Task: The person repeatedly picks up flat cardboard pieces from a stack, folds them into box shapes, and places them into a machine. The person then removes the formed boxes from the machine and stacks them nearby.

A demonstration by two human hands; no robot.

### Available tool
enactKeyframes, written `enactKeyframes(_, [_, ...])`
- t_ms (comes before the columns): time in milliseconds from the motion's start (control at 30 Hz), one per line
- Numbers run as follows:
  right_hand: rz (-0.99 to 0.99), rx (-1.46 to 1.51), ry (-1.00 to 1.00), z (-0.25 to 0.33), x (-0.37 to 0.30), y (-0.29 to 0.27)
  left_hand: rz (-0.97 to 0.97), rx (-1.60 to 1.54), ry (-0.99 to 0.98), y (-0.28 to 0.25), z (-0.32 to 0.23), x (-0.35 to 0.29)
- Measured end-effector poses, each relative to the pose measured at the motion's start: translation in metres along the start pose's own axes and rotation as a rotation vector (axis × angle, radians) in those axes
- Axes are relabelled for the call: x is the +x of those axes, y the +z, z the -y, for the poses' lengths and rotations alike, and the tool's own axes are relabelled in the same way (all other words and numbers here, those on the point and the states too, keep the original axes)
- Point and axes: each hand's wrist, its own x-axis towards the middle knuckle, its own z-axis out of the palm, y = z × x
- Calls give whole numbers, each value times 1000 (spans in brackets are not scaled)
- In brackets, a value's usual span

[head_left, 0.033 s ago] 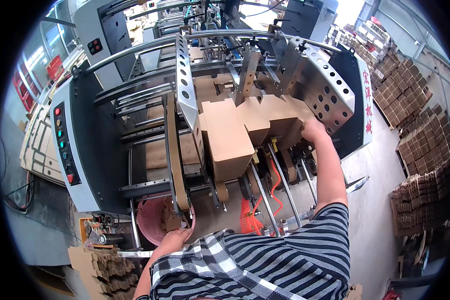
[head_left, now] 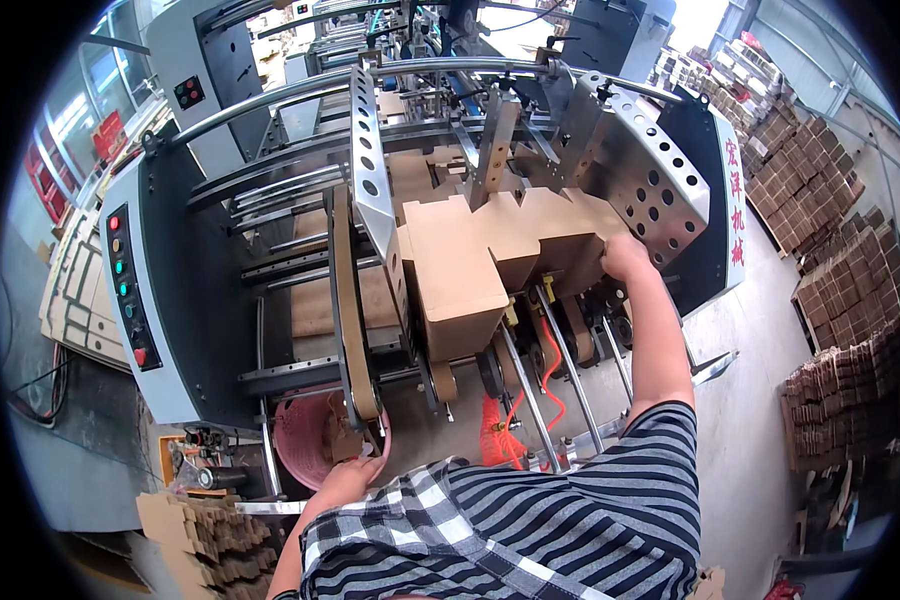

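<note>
A stack of brown cardboard blanks, cut with notches and flaps, stands in the feed end of a machine between perforated metal side plates. At the stack's right end my right hand is closed on the cardboard edge, its fingertips partly hidden. Low on the left, my left hand is beside the rim of a pink plastic basket. Its fingers are bent together near a small pale bit that I cannot make out. Cardboard scraps lie inside the basket.
Belts and metal rods run below and beside the stack. A button panel is on the machine's left housing. Stacks of cardboard stand along the right. More cardboard blanks sit at lower left. An orange air hose hangs beneath.
</note>
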Motion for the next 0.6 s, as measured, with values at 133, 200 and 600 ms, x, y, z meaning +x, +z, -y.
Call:
enactKeyframes(133, [-7,64,27,1,-10,-2,20,4,-1,-7,-5,-3])
enactKeyframes(200, [36,45,32,13,-28,-16,-10,8,41,-11,-9,-1])
enactKeyframes(600, [382,226,-621,128,-162,21,-50,34,-5,-10,-17,-12])
